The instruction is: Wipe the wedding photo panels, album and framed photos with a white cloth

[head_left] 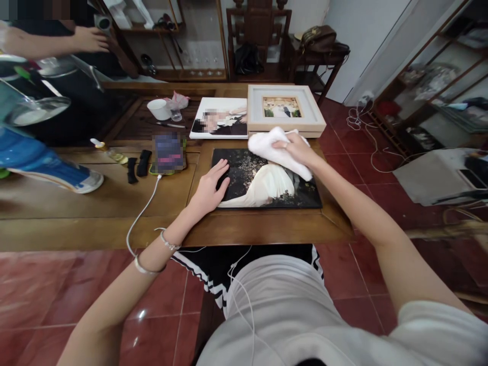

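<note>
Beyond white shirt (290, 305), pinned wedding photo panel (267, 188) to table (267, 229) under flat, open left hand (209, 188), rubbed its far edge with white cloth (267, 145) clutched in right hand (297, 150), risked shoving it into framed photo (284, 109).

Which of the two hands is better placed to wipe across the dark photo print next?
Right. The right hand grips the white cloth at the top edge of the dark photo print. The left hand lies flat on the print's left edge without a cloth, probably steadying it.
</note>
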Action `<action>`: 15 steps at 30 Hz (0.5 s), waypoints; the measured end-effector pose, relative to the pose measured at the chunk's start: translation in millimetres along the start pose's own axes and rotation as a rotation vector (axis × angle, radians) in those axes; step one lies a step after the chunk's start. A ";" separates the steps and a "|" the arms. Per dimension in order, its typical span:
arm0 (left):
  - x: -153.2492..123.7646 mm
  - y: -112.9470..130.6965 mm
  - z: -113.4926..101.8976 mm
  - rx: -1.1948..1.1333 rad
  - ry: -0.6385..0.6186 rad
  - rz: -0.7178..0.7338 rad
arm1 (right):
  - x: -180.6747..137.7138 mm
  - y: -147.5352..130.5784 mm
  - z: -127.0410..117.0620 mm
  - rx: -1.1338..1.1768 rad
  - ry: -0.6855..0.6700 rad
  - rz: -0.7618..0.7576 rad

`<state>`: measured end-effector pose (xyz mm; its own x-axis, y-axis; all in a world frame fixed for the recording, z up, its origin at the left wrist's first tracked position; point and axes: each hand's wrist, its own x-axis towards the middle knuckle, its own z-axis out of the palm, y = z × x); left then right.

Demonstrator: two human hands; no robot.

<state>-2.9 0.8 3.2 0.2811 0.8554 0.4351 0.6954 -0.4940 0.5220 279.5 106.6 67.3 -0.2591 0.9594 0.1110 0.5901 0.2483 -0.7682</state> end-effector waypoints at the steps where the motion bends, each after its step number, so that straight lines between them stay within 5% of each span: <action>1: 0.0 0.0 -0.1 0.001 0.003 0.001 | -5.2 9.3 -10.7 0.011 0.046 0.034; 6: -0.2 1.1 -1.1 0.011 0.015 -0.008 | -48.2 27.8 -38.8 -0.010 0.090 0.052; 15: -0.2 1.8 -0.3 -0.015 0.004 -0.040 | -162.4 -20.6 -21.7 -0.057 -0.362 -0.120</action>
<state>-1.9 -0.3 4.3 0.2500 0.8740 0.4166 0.6960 -0.4614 0.5502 325.9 -51.4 78.8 -0.5767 0.8160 -0.0396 0.5777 0.3731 -0.7260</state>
